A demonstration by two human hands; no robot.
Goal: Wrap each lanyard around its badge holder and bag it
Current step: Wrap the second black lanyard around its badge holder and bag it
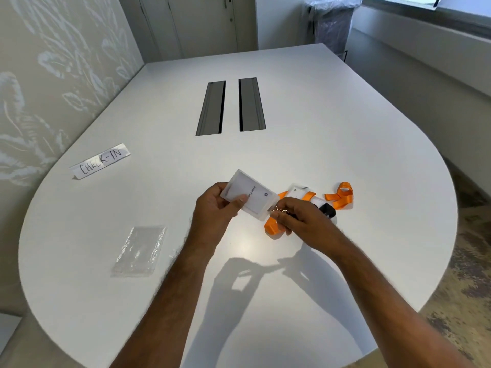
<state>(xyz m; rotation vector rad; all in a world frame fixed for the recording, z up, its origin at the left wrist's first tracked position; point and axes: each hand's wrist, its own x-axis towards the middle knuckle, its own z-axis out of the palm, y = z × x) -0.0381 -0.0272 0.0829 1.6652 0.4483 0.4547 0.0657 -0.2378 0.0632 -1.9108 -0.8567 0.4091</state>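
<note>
My left hand (215, 208) holds a frosted badge holder (251, 196) with a white name card inside, lifted above the table and tilted. My right hand (297, 216) pinches the metal ring and clip at the holder's lower right corner. An orange lanyard (273, 227) hangs from that clip under my right hand. Behind it on the table lies a second badge holder (296, 192) with its own orange lanyard (341, 196) loosely curled to the right. A black piece shows just past my right hand. Clear plastic bags (139, 251) lie flat at the lower left.
The white table (265, 288) has a rounded front edge and two dark cable slots (231, 106) in its middle. A folded paper sign reading CHECK-IN (102, 160) stands at the left. A patterned wall lies left, a covered bin at the far right.
</note>
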